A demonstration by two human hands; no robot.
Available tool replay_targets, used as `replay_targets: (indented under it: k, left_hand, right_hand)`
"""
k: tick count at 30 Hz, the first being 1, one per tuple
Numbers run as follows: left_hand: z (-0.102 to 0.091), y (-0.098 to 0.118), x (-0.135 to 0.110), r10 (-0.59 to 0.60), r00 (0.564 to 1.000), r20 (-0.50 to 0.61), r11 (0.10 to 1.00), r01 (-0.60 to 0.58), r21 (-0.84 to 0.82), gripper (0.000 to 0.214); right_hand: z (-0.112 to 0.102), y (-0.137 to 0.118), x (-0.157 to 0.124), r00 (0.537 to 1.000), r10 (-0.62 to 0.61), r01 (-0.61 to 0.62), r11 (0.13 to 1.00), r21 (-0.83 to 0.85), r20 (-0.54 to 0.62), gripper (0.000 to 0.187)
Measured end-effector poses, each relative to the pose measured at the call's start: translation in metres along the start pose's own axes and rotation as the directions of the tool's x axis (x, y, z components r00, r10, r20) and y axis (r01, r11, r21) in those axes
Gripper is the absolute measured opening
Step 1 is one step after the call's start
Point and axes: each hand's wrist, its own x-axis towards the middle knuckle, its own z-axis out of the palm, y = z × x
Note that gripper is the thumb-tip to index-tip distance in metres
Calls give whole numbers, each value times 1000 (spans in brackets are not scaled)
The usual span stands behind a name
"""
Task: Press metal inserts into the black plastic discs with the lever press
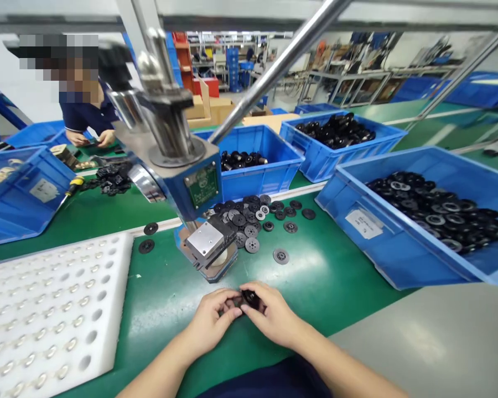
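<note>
My left hand (211, 320) and my right hand (271, 315) meet low in the middle of the view, over the green mat (323, 276). Both pinch a small black round part (249, 298) between their fingertips. Just beyond them stands a blue hand press (182, 171) with a metal block (205, 240) on its base. A heap of black and grey discs (251, 218) lies on the mat behind the press, and one lone disc (281, 256) rests closer to my right hand.
A white foam tray (45, 315) with rows of holes lies at left. Blue bins (402, 249) (340, 149) (257, 166) with black parts stand right and behind; another blue bin (20, 199) tilts at left. A co-worker's hands (91, 138) work across the table. A long steel lever (282, 61) slants overhead.
</note>
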Motion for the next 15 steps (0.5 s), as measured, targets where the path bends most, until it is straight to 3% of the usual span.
replay_targets:
  k: [3,6,10,12,15]
  left_hand:
    - [4,-3,1,-46,999,-6,997,45,-70,30]
    - [6,-6,4,-81,997,-8,991,80,-106,30]
    - [11,-20,8,-90,995,-36,985,83,-154,37]
    - [15,-32,10,-83,996,-26,981,77,-177,42]
    - [18,-46,12,-51,998,-24,980,46,-195,46]
  right_hand:
    - [-31,3,31,999,11,-7,995,-96,44,21]
    - [-70,9,89,993,-34,12,982,-188,-112,13]
    - [-119,12,173,931,-78,-3,975,-222,-356,39]
    - [-130,11,196,888,-90,-21,972,-235,-451,52]
    - [-123,11,193,865,-119,-24,960,-278,-487,52]
